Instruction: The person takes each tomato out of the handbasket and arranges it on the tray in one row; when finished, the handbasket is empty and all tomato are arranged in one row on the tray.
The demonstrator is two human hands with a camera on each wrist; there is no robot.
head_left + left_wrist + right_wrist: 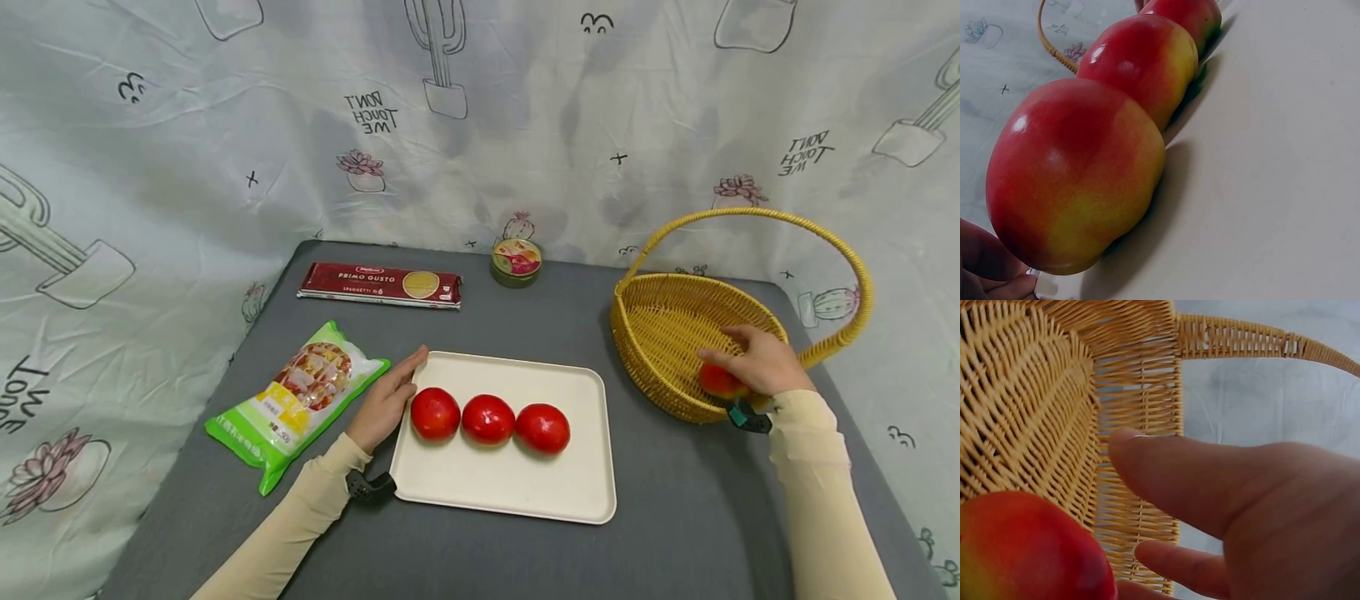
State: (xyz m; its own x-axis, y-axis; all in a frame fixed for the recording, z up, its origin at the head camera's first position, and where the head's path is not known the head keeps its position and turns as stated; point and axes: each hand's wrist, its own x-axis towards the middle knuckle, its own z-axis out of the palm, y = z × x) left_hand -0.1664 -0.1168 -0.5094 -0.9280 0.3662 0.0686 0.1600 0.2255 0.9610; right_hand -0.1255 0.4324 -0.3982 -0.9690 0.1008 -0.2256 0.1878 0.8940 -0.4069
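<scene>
In the head view, my left hand rests along the left rim of a cream tray, its fingers stretched out by the upper corner. Three glossy red fruits that look like peaches stand in a row on it: the left one, the middle one and the right one. Yellow sides and green leaves show in the left wrist view. At the right, my right hand reaches into a yellow wicker basket. Beside its fingers lies another red-and-yellow peach, the thumb held apart from it.
A green-and-white food bag lies left of the tray. Behind it are a red spaghetti pack and a small round can. The basket's tall handle arches over its opening. A printed curtain hangs behind the grey table.
</scene>
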